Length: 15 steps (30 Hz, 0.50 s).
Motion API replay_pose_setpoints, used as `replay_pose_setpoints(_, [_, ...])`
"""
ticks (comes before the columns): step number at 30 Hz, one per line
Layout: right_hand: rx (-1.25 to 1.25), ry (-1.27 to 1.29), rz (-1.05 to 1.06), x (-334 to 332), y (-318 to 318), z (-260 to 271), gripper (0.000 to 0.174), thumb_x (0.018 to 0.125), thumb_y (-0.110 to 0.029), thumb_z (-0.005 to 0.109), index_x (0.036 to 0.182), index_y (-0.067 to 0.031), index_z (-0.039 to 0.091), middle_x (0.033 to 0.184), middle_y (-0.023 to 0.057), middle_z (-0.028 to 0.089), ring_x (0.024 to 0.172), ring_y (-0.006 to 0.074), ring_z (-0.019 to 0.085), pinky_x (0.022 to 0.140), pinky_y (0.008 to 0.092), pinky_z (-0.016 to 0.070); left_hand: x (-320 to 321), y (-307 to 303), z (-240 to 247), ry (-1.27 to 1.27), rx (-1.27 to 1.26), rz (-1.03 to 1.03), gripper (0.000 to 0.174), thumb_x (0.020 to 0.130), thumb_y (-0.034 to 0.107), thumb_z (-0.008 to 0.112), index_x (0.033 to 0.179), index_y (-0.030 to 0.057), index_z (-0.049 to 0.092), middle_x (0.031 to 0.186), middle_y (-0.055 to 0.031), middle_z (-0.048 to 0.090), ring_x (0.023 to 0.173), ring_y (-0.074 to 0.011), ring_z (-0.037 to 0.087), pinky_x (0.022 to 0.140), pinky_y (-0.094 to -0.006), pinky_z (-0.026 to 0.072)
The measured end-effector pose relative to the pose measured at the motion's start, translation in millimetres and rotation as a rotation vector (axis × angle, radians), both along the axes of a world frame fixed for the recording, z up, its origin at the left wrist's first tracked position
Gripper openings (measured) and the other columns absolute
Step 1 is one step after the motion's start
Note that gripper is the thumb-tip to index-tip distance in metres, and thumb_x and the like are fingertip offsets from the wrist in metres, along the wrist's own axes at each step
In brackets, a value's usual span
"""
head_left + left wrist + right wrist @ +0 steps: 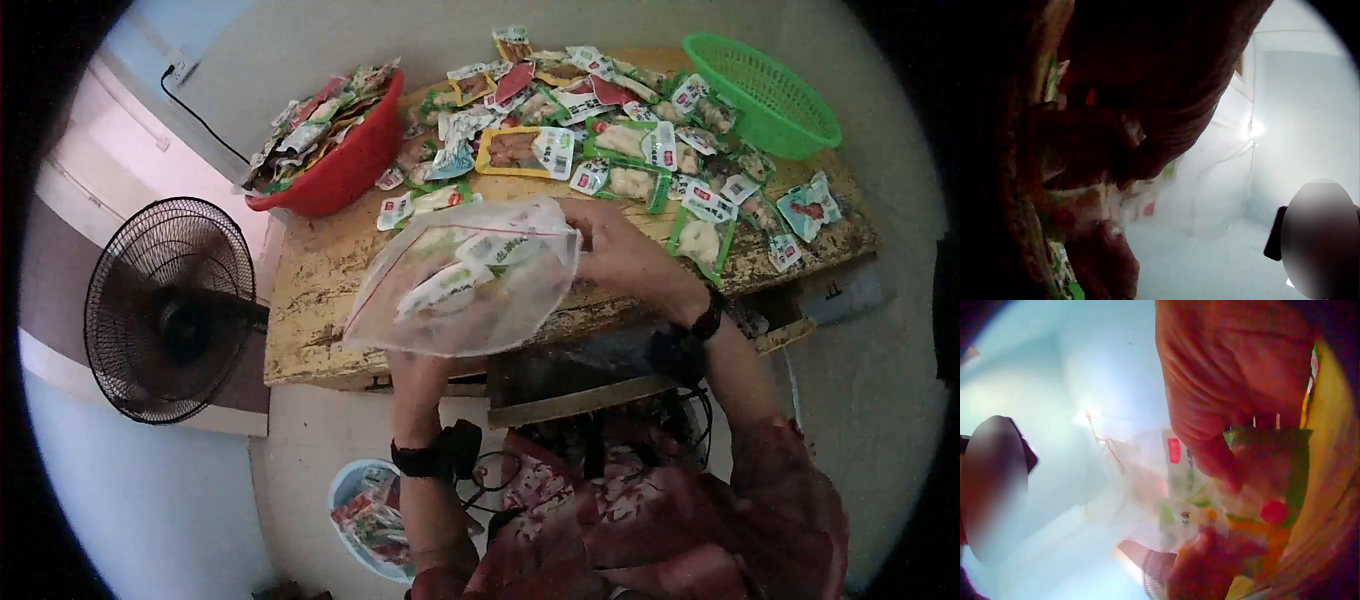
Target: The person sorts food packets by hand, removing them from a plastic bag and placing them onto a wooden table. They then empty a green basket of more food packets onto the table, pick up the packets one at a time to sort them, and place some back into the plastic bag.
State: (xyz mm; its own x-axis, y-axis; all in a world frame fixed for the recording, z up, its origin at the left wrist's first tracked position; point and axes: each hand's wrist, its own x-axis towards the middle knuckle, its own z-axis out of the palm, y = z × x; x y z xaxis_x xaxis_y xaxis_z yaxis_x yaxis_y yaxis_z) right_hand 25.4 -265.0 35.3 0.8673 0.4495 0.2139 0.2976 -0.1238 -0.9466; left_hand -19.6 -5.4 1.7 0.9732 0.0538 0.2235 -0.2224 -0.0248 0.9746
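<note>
A clear plastic bag [375, 300] with a red line near its edge hangs over the table's front, white-and-green packets [445, 288] inside it. My left hand [418, 378] grips the bag from below, its fingers largely hidden behind the plastic. At the bag's right end is my right hand [625, 252]. In the right wrist view, my right hand [1235, 369] has its thumb bent over a green-edged packet [1297, 487], and my left hand [1200, 569] holds the bag and packets just below. The left wrist view shows my left hand [1166, 81] dark and close.
Many loose food packets [515, 150] cover the worn yellow table [310, 300]. A filled red basket [345, 165] stands at the left, a green basket [790, 110] at the back right. Beyond the left edge is a black fan [180, 310]; a light-blue basin [345, 490] with packets sits below.
</note>
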Motion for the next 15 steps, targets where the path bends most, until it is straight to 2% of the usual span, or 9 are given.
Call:
replay_pose_setpoints(3, [0.141, -0.069, 0.074, 17.3, -2.4, -27.0, 0.055, 0.083, -0.016, 0.081, 0.131, 0.0003, 0.060, 0.126, 0.0075, 0.067, 0.115, 0.0153, 0.061, 0.103, 0.0330, 0.0470, 9.1, -3.3, -3.0, 0.048, -0.037, 0.013, 0.053, 0.079, 0.008, 0.080, 0.127, -0.0028, 0.061, 0.111, -0.0121, 0.070, 0.090, -0.0162, 0.069, 0.075, -0.0293, 0.0566])
replay_pose_setpoints(4, [0.118, -0.015, 0.047, 16.4, -3.3, -19.1, 0.052, 0.084, -0.018, 0.081, 0.129, 0.0005, 0.062, 0.124, 0.0069, 0.068, 0.113, 0.0147, 0.061, 0.100, 0.0328, 0.0483, 6.7, -9.7, 11.2, 0.059, -0.024, -0.018, 0.053, 0.080, 0.009, 0.079, 0.128, -0.0028, 0.061, 0.109, -0.0116, 0.071, 0.089, -0.0158, 0.069, 0.073, -0.0287, 0.0562])
replay_pose_setpoints(5, [0.095, 0.046, 0.024, 11.8, -2.8, -7.4, 0.049, 0.085, -0.019, 0.080, 0.127, 0.0006, 0.063, 0.121, 0.0062, 0.068, 0.111, 0.0142, 0.062, 0.098, 0.0325, 0.0495, 5.6, -13.8, 20.0, -0.011, 0.046, 0.024, 0.043, 0.084, 0.007, 0.075, 0.124, -0.0025, 0.064, 0.106, -0.0108, 0.072, 0.085, -0.0153, 0.069, 0.072, -0.0275, 0.0550])
replay_pose_setpoints(6, [0.076, 0.106, 0.002, 8.3, -1.1, 0.6, 0.046, 0.086, -0.020, 0.079, 0.125, 0.0008, 0.064, 0.118, 0.0056, 0.069, 0.108, 0.0136, 0.063, 0.095, 0.0323, 0.0508, 9.4, -12.7, 20.7, -0.029, 0.015, -0.003, 0.042, 0.085, 0.007, 0.074, 0.124, -0.0026, 0.064, 0.106, -0.0106, 0.072, 0.086, -0.0150, 0.069, 0.073, -0.0273, 0.0548])
replay_pose_setpoints(8, [0.042, -0.048, -0.059, 16.3, 0.4, 12.7, 0.038, 0.088, -0.020, 0.078, 0.118, 0.0003, 0.067, 0.110, 0.0041, 0.070, 0.103, 0.0118, 0.065, 0.089, 0.0309, 0.0526, 22.6, -4.3, 25.5, -0.085, -0.040, -0.062, 0.038, 0.087, 0.006, 0.071, 0.124, -0.0028, 0.064, 0.107, -0.0103, 0.073, 0.086, -0.0145, 0.068, 0.074, -0.0270, 0.0544])
replay_pose_setpoints(9, [0.024, -0.130, -0.092, 20.8, 0.1, 20.4, 0.035, 0.089, -0.020, 0.077, 0.115, 0.0000, 0.068, 0.106, 0.0034, 0.070, 0.100, 0.0108, 0.065, 0.086, 0.0302, 0.0534, 27.0, -2.0, 27.5, -0.131, -0.096, -0.069, 0.031, 0.090, 0.005, 0.070, 0.119, -0.0028, 0.067, 0.104, -0.0093, 0.074, 0.091, -0.0140, 0.068, 0.082, -0.0272, 0.0536])
replay_pose_setpoints(12, [0.241, -0.103, 0.009, 25.5, 1.0, 47.4, 0.023, 0.090, -0.019, 0.075, 0.105, -0.0013, 0.071, 0.094, 0.0007, 0.068, 0.087, 0.0080, 0.064, 0.077, 0.0267, 0.0516, 31.8, -4.1, 53.2, -0.252, -0.108, -0.003, 0.021, 0.091, 0.005, 0.070, 0.110, -0.0021, 0.070, 0.103, -0.0094, 0.074, 0.094, -0.0143, 0.068, 0.087, -0.0283, 0.0525])
replay_pose_setpoints(13, [0.160, -0.149, 0.024, 27.9, -1.9, 57.0, 0.019, 0.091, -0.017, 0.074, 0.103, -0.0027, 0.072, 0.089, -0.0011, 0.067, 0.082, 0.0059, 0.062, 0.073, 0.0246, 0.0499, 36.1, 0.4, 55.1, -0.271, -0.120, 0.026, 0.013, 0.093, 0.006, 0.069, 0.103, -0.0011, 0.072, 0.103, -0.0107, 0.075, 0.096, -0.0151, 0.069, 0.090, -0.0294, 0.0519])
replay_pose_setpoints(15, [0.043, -0.270, 0.026, 42.0, -10.1, 66.3, 0.018, 0.091, -0.017, 0.074, 0.103, -0.0033, 0.072, 0.088, -0.0014, 0.067, 0.085, 0.0064, 0.064, 0.073, 0.0245, 0.0501, 39.0, 8.0, 63.3, -0.287, -0.138, 0.015, 0.013, 0.093, 0.007, 0.069, 0.104, -0.0007, 0.071, 0.103, -0.0109, 0.075, 0.097, -0.0158, 0.069, 0.091, -0.0303, 0.0521])
